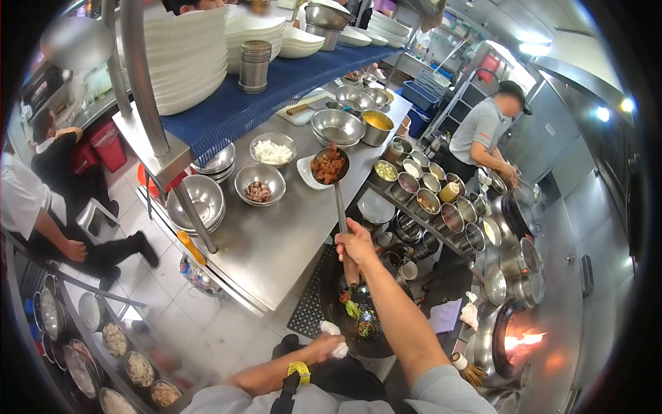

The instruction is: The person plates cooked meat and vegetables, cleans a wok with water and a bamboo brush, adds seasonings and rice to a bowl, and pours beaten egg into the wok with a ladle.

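My right hand (355, 243) is closed round the handle of a long metal ladle (340, 203). Reddish-brown food (329, 164) fills the ladle's bowl, which is over a white dish (308, 172) on the steel counter. Low in the view, my left hand (324, 347) grips a white cloth (334, 338) at the near edge of a dark wok (365, 345). Green vegetables and bits of the reddish food (357, 312) lie in the wok. Left of the ladle stand metal bowls, one with chopped meat (258, 192) and one with white rice (272, 152).
Overhead is a shelf (276, 90) with stacked white plates (172, 62). Ingredient pots (427, 201) line the right side. A flame (524, 341) burns at the lower right. A co-worker (479, 131) stands back right; two people are at the left. Trays of food (140, 369) sit lower left.
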A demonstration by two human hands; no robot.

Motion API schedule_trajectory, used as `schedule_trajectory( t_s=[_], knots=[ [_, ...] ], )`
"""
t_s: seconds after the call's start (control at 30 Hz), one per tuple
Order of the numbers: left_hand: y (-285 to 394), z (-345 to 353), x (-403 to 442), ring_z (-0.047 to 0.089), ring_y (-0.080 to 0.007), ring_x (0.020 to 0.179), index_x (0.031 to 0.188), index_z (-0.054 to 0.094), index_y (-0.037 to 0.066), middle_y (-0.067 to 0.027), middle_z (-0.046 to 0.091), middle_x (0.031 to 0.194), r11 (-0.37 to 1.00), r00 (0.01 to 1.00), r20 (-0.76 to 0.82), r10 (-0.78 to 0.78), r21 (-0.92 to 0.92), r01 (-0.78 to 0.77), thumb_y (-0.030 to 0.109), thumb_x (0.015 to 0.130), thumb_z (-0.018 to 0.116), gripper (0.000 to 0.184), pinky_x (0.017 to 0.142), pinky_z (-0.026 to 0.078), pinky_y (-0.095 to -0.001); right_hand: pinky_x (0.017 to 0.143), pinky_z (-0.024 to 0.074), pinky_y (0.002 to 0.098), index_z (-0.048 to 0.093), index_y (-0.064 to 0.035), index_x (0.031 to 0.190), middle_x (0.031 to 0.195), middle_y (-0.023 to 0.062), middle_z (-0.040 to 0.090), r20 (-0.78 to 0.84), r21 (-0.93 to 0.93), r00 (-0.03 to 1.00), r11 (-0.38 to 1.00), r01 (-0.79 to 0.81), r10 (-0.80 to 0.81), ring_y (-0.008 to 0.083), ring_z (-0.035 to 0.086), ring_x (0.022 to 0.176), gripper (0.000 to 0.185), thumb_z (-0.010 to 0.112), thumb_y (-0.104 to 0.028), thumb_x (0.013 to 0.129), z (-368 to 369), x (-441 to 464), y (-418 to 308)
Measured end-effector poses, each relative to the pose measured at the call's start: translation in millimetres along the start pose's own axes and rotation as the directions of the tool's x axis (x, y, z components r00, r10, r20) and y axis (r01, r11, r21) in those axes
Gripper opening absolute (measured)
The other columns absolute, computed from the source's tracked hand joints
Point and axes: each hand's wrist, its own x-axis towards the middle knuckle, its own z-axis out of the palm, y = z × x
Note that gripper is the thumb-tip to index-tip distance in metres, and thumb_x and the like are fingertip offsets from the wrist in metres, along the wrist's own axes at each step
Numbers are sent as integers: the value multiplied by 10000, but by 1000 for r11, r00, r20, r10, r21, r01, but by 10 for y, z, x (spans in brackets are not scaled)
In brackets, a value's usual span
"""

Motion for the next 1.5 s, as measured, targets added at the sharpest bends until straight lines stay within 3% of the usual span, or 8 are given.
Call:
schedule_trajectory(
  t_s=[0.17,0.27,0.47,0.77,0.9,1.0,1.3,1.5],
  knots=[
    [-184,-121,110,505,-151,394,852,629,-8,-80,606,643,1000,999,51,16,13,-17,337,853,591,347,304,317,-310,531,525,373,207,6,1529,797,146,630,-32,-415,999,910,10,-25,228,638,597,789,571,-16,830,132,59,273],
    [670,7,-825,570,-186,473,875,616,-21,-101,620,692,996,998,33,-60,73,58,255,851,613,277,364,408,-328,702,530,475,238,-34,1530,860,205,644,118,-820,801,397,411,-586,361,662,772,771,568,-46,833,-31,328,720],
    [482,-21,-581,638,-254,607,912,594,-39,-131,630,770,975,998,-36,-45,-221,36,112,846,622,167,498,516,-376,838,502,506,315,-75,1505,1021,274,602,-7,-947,951,308,93,-308,435,623,948,711,554,-77,835,123,43,217],
    [339,-61,-396,619,-234,586,935,538,4,-113,603,777,959,998,-63,-26,-284,8,111,872,591,135,466,500,-375,747,530,468,311,-78,1516,929,208,649,46,-912,867,334,239,-496,359,666,838,731,577,-40,836,-254,-213,470],
    [285,-97,-289,626,-232,595,946,560,32,-98,615,768,952,998,-28,-64,-302,52,116,876,588,113,490,514,-377,392,421,263,256,-33,1530,679,15,563,-61,-190,982,968,164,-178,90,507,454,734,593,-3,878,-326,-335,257],
    [211,-71,-166,648,-231,712,1066,593,34,-76,646,869,952,990,-104,-95,-301,59,190,964,565,188,556,540,-416,432,436,266,286,-52,1526,785,48,600,-102,-42,983,988,148,-151,94,530,508,693,566,-2,894,-455,-690,33],
    [700,218,-673,660,-228,769,1002,598,63,-94,668,892,901,997,73,-27,-430,56,125,920,556,111,641,548,-392,758,497,436,332,-106,1517,915,189,590,-112,-932,930,361,24,-351,379,594,842,713,582,-21,854,-1800,-3324,1029],
    [709,689,293,631,-241,723,987,554,82,-70,633,854,896,996,-68,-60,-444,24,187,922,589,128,633,544,-437,608,501,354,370,-83,1499,756,141,611,-379,-658,922,722,-215,-72,218,620,629,669,590,-37,869,-1931,-3631,1253]
  ],
)
